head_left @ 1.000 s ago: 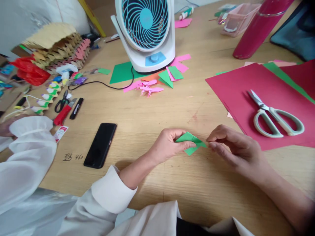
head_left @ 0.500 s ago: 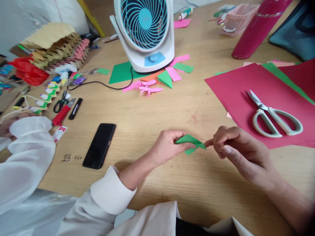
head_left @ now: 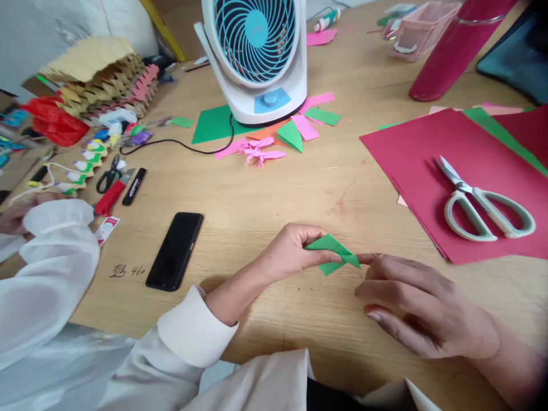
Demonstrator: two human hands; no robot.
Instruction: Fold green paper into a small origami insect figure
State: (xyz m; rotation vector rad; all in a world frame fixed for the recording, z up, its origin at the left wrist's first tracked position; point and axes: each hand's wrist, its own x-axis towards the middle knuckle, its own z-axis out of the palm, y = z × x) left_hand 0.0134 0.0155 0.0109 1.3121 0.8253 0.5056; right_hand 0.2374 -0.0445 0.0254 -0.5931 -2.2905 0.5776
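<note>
My left hand (head_left: pixel 295 251) pinches a folded piece of green paper (head_left: pixel 338 255) between thumb and fingers, just above the wooden table. The paper has crossing creases and a pointed right end. At that point, the index fingertip of my right hand (head_left: pixel 422 302) touches or nearly touches the paper. The right thumb stands apart from the other fingers, and I see nothing held there. To the right, scissors (head_left: pixel 464 191) with pale handles lie on red paper sheets (head_left: pixel 411 148). A black phone (head_left: pixel 174 251) rests left of my left forearm.
A white fan (head_left: pixel 269 103) stands at the back, with pink paper figures (head_left: pixel 261 154) and coloured scraps before it. A magenta bottle (head_left: pixel 454 57) and pink basket (head_left: pixel 422 34) are behind right. Another person's white sleeve (head_left: pixel 55 257) reaches in at left, near a red-handled knife (head_left: pixel 112 197).
My right hand has turned and lowered, its thumb moving down and away from the index finger. The green paper stays in my left hand, slightly tilted. The camera view has shifted a little.
</note>
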